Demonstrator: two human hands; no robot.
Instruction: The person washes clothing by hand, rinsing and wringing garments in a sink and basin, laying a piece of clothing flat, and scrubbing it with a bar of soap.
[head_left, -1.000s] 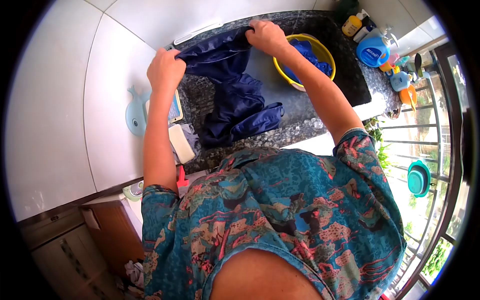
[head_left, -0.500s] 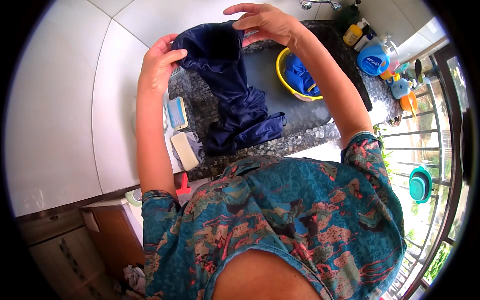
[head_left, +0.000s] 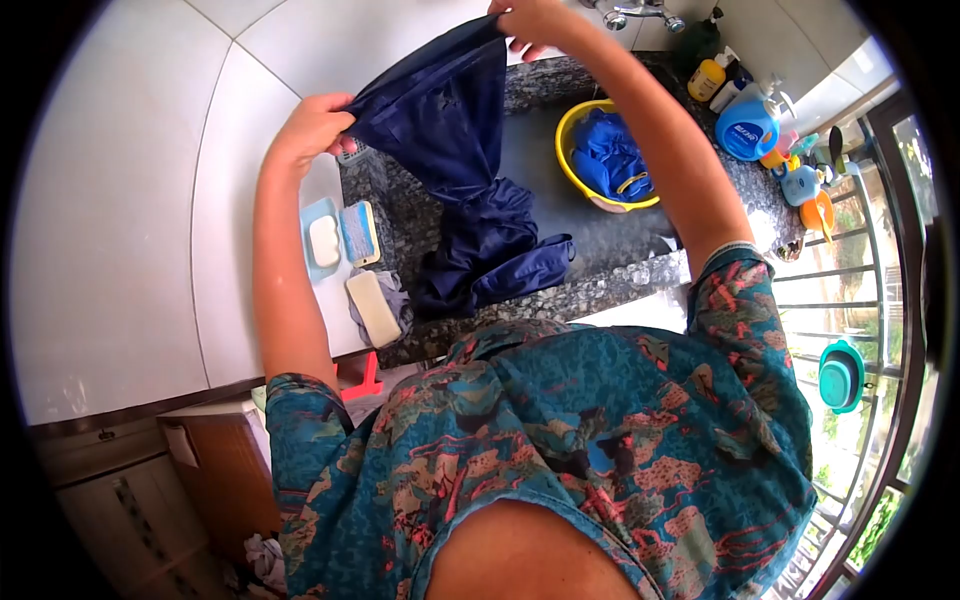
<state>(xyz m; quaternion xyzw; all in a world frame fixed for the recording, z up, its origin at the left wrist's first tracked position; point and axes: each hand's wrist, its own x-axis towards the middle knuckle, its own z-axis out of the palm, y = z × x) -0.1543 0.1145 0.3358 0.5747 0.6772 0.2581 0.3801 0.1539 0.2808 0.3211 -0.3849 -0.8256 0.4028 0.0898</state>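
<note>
The dark navy-blue, shiny fabric garment (head_left: 440,140) is suspended by its upper edge between both hands. One end of this edge is pinched between the thumb and fingers of the left hand (head_left: 308,130). The other end is gripped by the right hand (head_left: 535,25), which is positioned higher in the view and is partly cut off by its top border. The upper edge is drawn taut at a slant; the lower portion is bunched in folds at the near left part of the speckled dark stone sink (head_left: 540,150).

A round yellow-rimmed plastic basin (head_left: 563,160), in which bright blue fabric (head_left: 605,150) is contained, is placed in the sink to the right of the garment. To the left of the sink, a white soap bar (head_left: 324,242) is held in a pale blue plastic dish (head_left: 308,222). Nearer the body, a cream rectangular bar (head_left: 374,308) is laid on a crumpled grey cloth (head_left: 398,298). A chrome metal tap (head_left: 617,18) is mounted on the tiled wall. A blue pump bottle (head_left: 748,125) is located at the right.
</note>
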